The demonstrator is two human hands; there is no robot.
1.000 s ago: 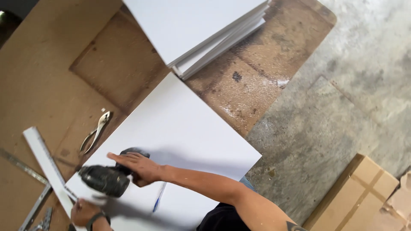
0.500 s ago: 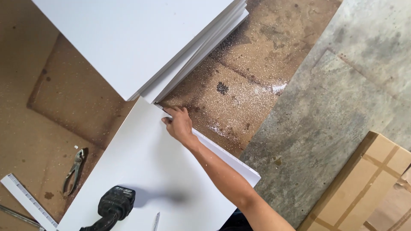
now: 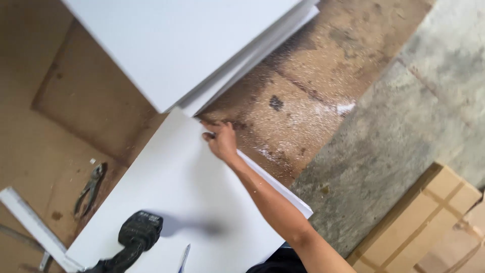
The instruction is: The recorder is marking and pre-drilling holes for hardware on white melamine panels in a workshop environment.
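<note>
My right hand (image 3: 220, 140) reaches out to the far corner of a large white board (image 3: 192, 187) lying flat on the floor, and its fingers curl over the board's far edge. A black cordless drill (image 3: 135, 236) lies on the board's near left part, with nobody holding it. A blue pen (image 3: 183, 257) rests on the board near the bottom edge of the view. Just beyond the hand lies a stack of several white boards (image 3: 177, 45). My left hand is out of view.
Pliers (image 3: 90, 188) and a white strip (image 3: 30, 222) lie on the brown floor sheet to the left. White dust (image 3: 298, 116) covers the sheet beyond the board. Bare concrete (image 3: 404, 121) lies to the right, with a cardboard box (image 3: 419, 227) at the lower right.
A second ago my right hand held the drill on the board. It has let go of the drill and reached forward to the board's far corner, where it now curls over the edge.
</note>
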